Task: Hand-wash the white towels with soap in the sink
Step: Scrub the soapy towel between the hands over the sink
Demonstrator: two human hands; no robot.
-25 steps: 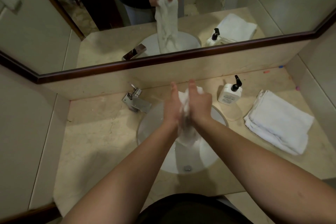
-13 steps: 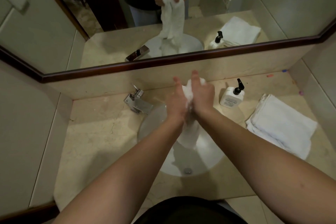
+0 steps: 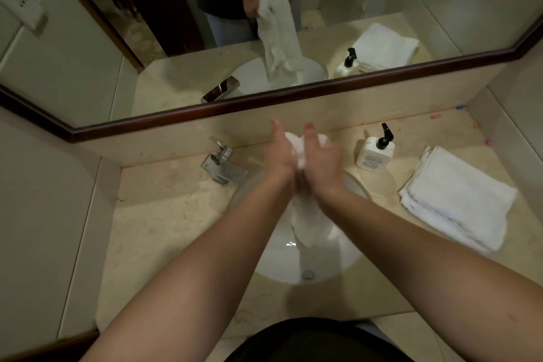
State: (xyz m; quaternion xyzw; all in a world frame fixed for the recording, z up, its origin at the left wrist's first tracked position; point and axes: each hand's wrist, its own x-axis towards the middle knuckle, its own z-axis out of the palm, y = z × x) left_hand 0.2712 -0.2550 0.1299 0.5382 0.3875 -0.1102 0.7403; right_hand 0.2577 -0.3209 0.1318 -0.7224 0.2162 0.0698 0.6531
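A wet white towel (image 3: 311, 219) hangs from my two hands down into the white sink bowl (image 3: 342, 257). My left hand (image 3: 279, 157) and my right hand (image 3: 323, 160) face each other above the back of the bowl and hold the towel's bunched top between them. A lump of the cloth shows above the fingers. The mirror reflection shows both hands curled round the towel's upper end. A white soap bottle (image 3: 370, 154) with a black pump stands on the counter just right of my right hand.
A stack of folded white towels (image 3: 458, 200) lies on the beige counter at the right. A chrome faucet (image 3: 224, 167) stands left of the bowl. The mirror with its dark frame (image 3: 264, 103) runs along the back wall.
Both hands have slid against each other on the towel's top and shifted slightly towards the back wall. The towel still hangs into the bowl.
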